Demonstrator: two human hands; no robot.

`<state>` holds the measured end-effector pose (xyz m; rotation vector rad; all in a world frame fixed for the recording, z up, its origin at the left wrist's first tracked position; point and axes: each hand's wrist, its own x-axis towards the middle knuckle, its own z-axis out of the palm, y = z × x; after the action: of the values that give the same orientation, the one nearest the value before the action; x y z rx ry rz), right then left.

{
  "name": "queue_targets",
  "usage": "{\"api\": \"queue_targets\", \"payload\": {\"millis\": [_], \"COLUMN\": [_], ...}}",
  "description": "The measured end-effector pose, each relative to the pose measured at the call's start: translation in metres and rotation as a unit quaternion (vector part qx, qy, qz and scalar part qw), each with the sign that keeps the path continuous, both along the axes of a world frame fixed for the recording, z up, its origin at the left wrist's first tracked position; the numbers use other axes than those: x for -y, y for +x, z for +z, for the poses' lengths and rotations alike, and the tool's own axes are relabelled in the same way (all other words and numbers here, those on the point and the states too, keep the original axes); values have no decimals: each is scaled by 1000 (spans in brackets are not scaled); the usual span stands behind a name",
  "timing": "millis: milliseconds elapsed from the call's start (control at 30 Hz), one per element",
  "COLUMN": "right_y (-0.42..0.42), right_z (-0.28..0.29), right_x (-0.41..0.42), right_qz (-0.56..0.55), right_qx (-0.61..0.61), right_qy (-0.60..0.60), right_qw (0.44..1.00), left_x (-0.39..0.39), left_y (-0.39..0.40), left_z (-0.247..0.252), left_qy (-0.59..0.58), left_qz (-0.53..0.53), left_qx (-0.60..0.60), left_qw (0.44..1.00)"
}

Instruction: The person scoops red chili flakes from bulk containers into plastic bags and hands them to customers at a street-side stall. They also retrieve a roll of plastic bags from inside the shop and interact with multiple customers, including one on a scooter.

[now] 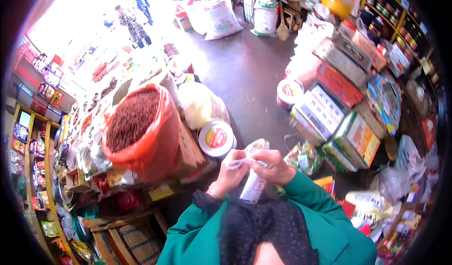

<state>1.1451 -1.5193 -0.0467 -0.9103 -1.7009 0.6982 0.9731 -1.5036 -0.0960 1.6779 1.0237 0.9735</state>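
Close in front of my body, my left hand (233, 171) and my right hand (270, 165) meet at the gathered neck of a clear plastic bag (256, 145). The fingertips of both hands pinch the plastic; whether it is knotted there cannot be told. Pale contents show in the part of the bag beyond my fingers. Below my fingers hangs a white packet or box (253, 186) with a reddish mark, partly hidden by my right hand. Just beyond my left hand stands a white tub with a red and yellow lid label (216, 137).
A red plastic-lined sack of dark red dried goods (132, 120) stands at left. Stacked cartons (319, 111) and a white bucket (289, 92) line the right side. A wooden chair (136, 236) is at lower left. White sacks (220, 17) stand ahead; a person (132, 24) is outside.
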Motion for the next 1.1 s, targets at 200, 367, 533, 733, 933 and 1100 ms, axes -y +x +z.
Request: {"api": "queue_targets", "payload": {"millis": [200, 367, 533, 733, 933, 1100], "right_y": [42, 52, 65, 83, 105, 99], "right_z": [-15, 9, -10, -39, -47, -37], "right_x": [-178, -310, -437, -609, -781, -908], "right_qz": [73, -22, -26, 42, 102, 118], "right_qx": [51, 177, -75, -35, -78, -70], "right_qy": [-145, -121, -326, -300, -351, -389], "right_qw": [985, 977, 942, 952, 927, 911], "left_x": [-181, -308, -430, -569, -710, -804], "left_y": [24, 46, 37, 48, 50, 39], "left_z": [16, 33, -13, -51, -42, -29], "left_qy": [56, 163, 95, -84, -209, -219], "left_qz": [-29, 57, 197, 217, 303, 384], "left_qx": [36, 14, 37, 159, 343, 365], "left_qw": [997, 985, 975, 959, 864, 819]}}
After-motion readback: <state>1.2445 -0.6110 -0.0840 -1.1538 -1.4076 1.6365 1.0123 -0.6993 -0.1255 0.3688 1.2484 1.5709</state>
